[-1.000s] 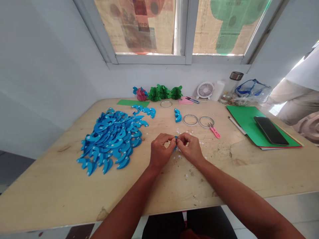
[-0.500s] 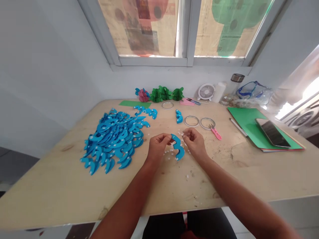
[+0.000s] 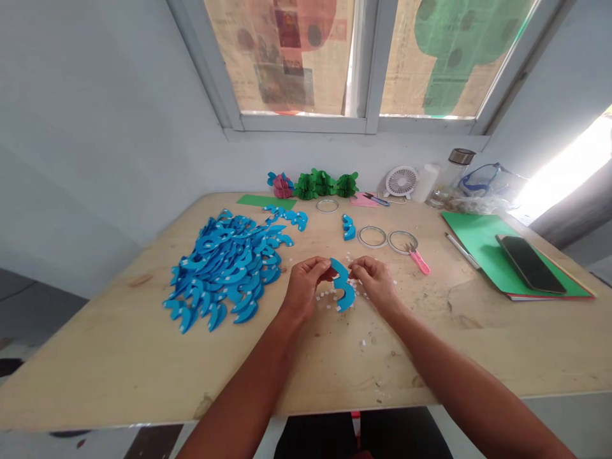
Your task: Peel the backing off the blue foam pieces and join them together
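Between the thumb and fingers of my left hand (image 3: 305,285) is the top end of a blue scalloped paper cutout (image 3: 346,296), its curved lobes hanging toward me. Small white squares dot its surface. My right hand (image 3: 377,284) is pinched closed beside the cutout's right edge; whatever its fingertips hold is too small to make out. Loose white bits (image 3: 363,343) lie on the tabletop around and under both hands. To the left spreads a big heap of similar blue paper cutouts (image 3: 234,261), many bearing white squares. Another blue cutout (image 3: 349,227) lies beyond my hands.
Tape rolls (image 3: 372,237) and pink-handled snips (image 3: 421,262) lie right of centre. Farther right, a phone (image 3: 530,263) rests on green paper (image 3: 471,224) beside a pen (image 3: 462,251). Along the wall stand green paper ornaments (image 3: 306,186), a small fan (image 3: 401,183) and a glass bottle (image 3: 449,178).
My right hand has come left, closer to the blue cutout, and its fingertips now nearly meet the edge. My left hand keeps its hold. The whole view has shifted slightly.
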